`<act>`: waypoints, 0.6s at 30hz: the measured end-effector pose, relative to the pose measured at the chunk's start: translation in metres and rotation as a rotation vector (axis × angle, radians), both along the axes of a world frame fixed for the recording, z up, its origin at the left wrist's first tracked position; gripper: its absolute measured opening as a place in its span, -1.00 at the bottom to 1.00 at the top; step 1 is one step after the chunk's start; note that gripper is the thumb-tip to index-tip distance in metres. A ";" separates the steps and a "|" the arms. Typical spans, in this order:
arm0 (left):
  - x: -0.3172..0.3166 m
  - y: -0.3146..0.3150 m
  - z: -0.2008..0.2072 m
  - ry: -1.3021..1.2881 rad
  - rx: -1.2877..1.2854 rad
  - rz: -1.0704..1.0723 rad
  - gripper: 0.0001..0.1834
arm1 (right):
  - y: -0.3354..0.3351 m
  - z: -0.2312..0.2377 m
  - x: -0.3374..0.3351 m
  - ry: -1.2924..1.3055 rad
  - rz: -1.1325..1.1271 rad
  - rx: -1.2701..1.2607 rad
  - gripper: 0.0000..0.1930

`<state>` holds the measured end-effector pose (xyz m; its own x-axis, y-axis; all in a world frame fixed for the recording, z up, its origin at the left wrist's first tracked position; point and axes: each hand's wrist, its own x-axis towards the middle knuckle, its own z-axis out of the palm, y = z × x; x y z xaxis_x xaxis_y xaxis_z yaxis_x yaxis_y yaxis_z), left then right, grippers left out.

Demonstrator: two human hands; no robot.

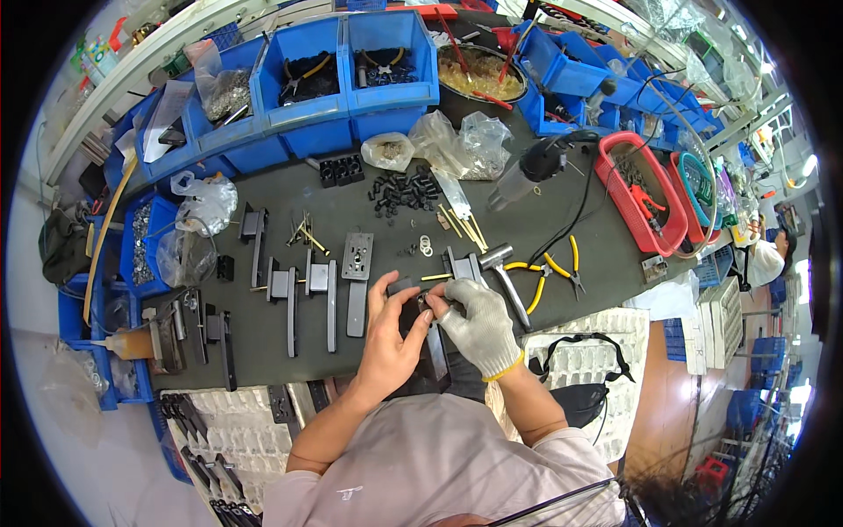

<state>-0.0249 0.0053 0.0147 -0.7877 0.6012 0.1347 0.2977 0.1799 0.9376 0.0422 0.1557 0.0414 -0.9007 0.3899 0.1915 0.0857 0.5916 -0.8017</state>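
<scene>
I see the dark lever handle [435, 358] between both hands at the near edge of the counter [272, 202], its long axis running from the fingertips back toward the torso. The bare left hand [386, 338] brackets its head from the left; the gloved right hand [481, 327] meets it there, equally near. I can't tell whether either grip is pinching anything.

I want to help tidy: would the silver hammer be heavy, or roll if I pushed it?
The silver hammer would probably feel heavy at its thick, metal-looking head. Its shiny surface might be slippery. The long handle should stop it rolling far.
</scene>
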 end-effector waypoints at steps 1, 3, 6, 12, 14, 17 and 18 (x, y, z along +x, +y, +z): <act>0.002 0.002 -0.003 0.053 -0.026 0.023 -0.63 | 0.000 -0.002 0.002 -0.037 -0.026 -0.056 -0.81; 0.006 0.004 -0.008 0.105 -0.054 0.034 -0.64 | 0.001 -0.008 0.004 -0.075 -0.064 -0.115 -0.80; 0.013 0.003 -0.015 0.167 -0.089 0.040 -0.62 | 0.002 -0.026 0.006 -0.225 -0.060 -0.354 -0.78; 0.022 0.002 -0.020 0.206 -0.155 0.033 -0.59 | -0.002 -0.044 0.012 -0.121 -0.078 -0.445 -0.82; 0.020 0.003 -0.021 0.203 -0.151 0.033 -0.59 | 0.002 -0.051 0.013 -0.125 -0.052 -0.434 -0.82; 0.013 -0.002 -0.023 0.177 -0.138 0.024 -0.61 | 0.001 -0.050 0.009 -0.134 -0.021 -0.346 -0.82; 0.010 -0.001 -0.025 0.154 -0.134 0.021 -0.61 | 0.001 -0.048 0.008 -0.114 -0.033 -0.304 -0.81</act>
<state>-0.0149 0.0045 -0.0101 -0.7766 0.6055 0.1742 0.4304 0.3079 0.8485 0.0501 0.1566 -0.0065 -0.8955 0.4433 -0.0396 0.2001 0.3216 -0.9255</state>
